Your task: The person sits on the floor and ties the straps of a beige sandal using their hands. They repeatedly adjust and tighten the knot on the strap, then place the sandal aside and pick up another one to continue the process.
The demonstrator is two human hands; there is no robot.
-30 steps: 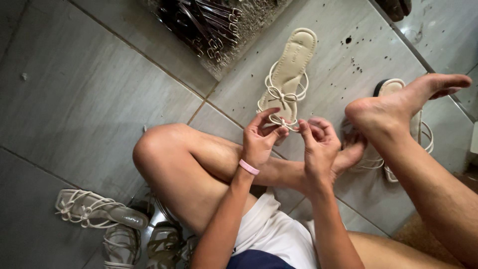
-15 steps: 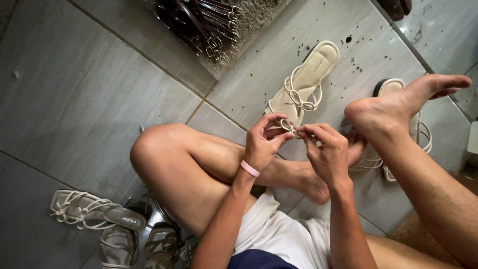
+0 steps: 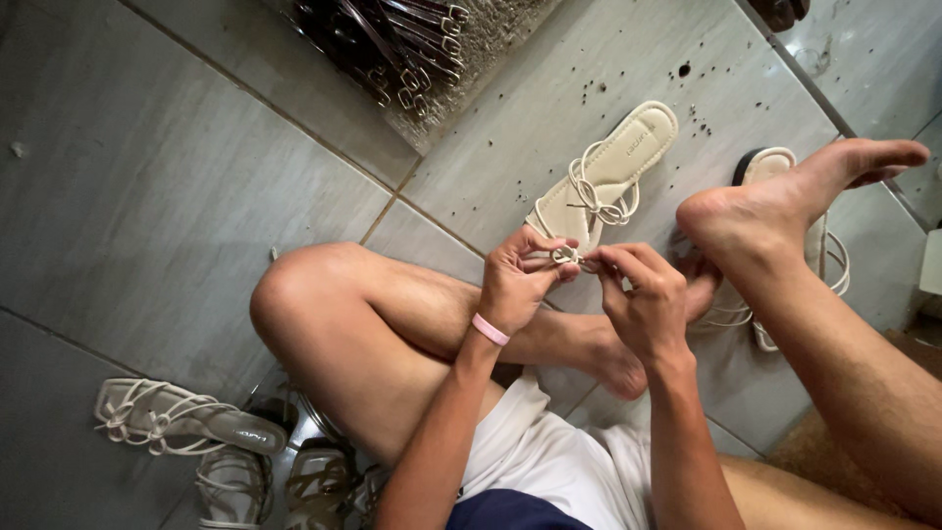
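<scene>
Head view: seated on a grey tiled floor (image 3: 177, 196) with knees drawn up, a person works a thin cream lace (image 3: 567, 256) between both hands. The left hand (image 3: 515, 280), a pink band (image 3: 490, 329) on its wrist, pinches the lace between thumb and forefinger; the right hand (image 3: 643, 294) pinches it from the other side, fingertips almost touching the left's — a close, two-handed grip that seems to keep the small knot or loop taut and in plain sight. Both hands are closed on the lace, held just above the near end of a cream sandal (image 3: 608, 172), to which the lace appears to run.

That sandal lies flat on the tiles beyond the hands, its other laces loosely bunched across the footbed. To the sandal's right, a raised bare foot (image 3: 785, 201) hovers over a second sandal (image 3: 785, 167) — mostly hidden beneath it. Well away on the near left of the sandal, beside the bent knee (image 3: 294, 294), several strappy sandals (image 3: 186, 422) sit bunched together. Beyond the sandal, to its far left, a heap of dark straps with metal buckles (image 3: 392, 49) rests on a speckled mat (image 3: 491, 29).
</scene>
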